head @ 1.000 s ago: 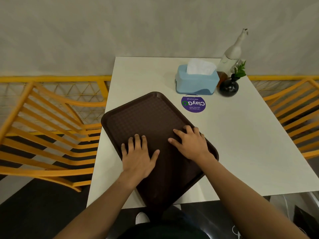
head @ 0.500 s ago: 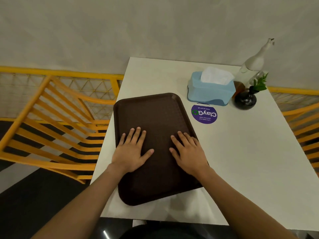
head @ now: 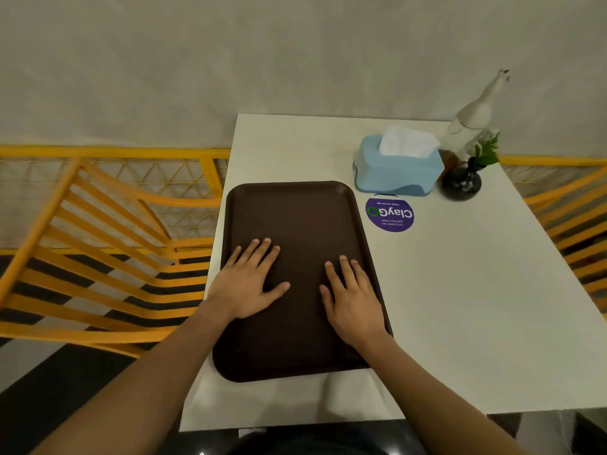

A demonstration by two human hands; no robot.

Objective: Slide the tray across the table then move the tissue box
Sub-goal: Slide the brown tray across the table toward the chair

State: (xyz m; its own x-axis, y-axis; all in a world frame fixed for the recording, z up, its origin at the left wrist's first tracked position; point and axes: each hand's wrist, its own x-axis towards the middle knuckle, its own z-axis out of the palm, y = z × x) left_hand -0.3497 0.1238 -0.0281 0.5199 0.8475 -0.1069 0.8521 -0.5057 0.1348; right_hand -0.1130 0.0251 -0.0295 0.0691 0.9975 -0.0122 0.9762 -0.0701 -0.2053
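A dark brown tray (head: 292,215) lies flat along the left side of the white table (head: 460,290), its long sides square to the table's left edge. My left hand (head: 249,284) rests palm down on the tray's left half with its fingers spread. My right hand (head: 353,300) presses flat on the right half, near the tray's right rim. A light blue tissue box (head: 397,169) with a white tissue sticking out stands just past the tray's far right corner, apart from it.
A purple round sticker (head: 390,214) lies on the table in front of the tissue box. A small dark vase (head: 461,183) with a green sprig and a tall pale bottle (head: 473,119) stand right of the box. Yellow chairs (head: 98,257) flank the table.
The tray has turned from a slant to square with the table's left edge and slid fully onto the table. Both hands stayed flat on it throughout.
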